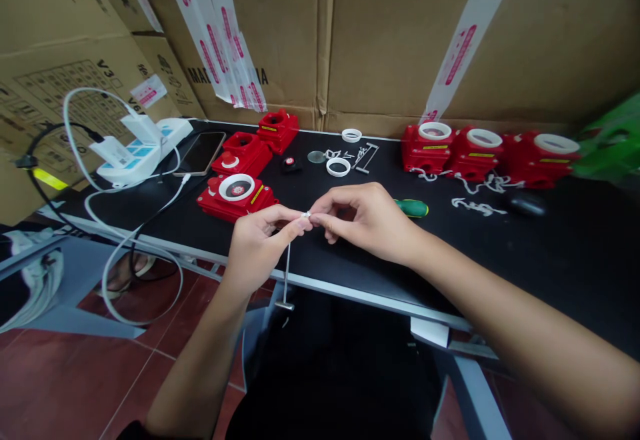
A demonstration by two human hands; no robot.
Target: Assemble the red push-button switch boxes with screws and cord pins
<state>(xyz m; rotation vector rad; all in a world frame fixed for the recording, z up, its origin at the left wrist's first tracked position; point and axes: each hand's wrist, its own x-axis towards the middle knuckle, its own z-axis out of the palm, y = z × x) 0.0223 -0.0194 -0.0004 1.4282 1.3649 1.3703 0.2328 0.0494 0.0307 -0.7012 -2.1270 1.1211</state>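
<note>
My left hand [260, 243] pinches the top of a thin metal T-shaped rod [287, 273] that hangs down past the table's front edge. My right hand [365, 220] meets it fingertip to fingertip, pinching a tiny white piece [305, 215] at the rod's upper end. Both hands hover over the near edge of the black table [550, 247]. A red housing with a white ring [236, 193] lies just left of my left hand. A green-handled screwdriver [413, 208] lies behind my right hand.
Three red housings with white rings [483, 150] stand in a row at the back right, white ties [473, 205] before them. More red parts [260, 140], loose white rings [339, 167], a phone [201, 153] and a power strip with chargers [140, 147] lie left. Cardboard boxes form the backdrop.
</note>
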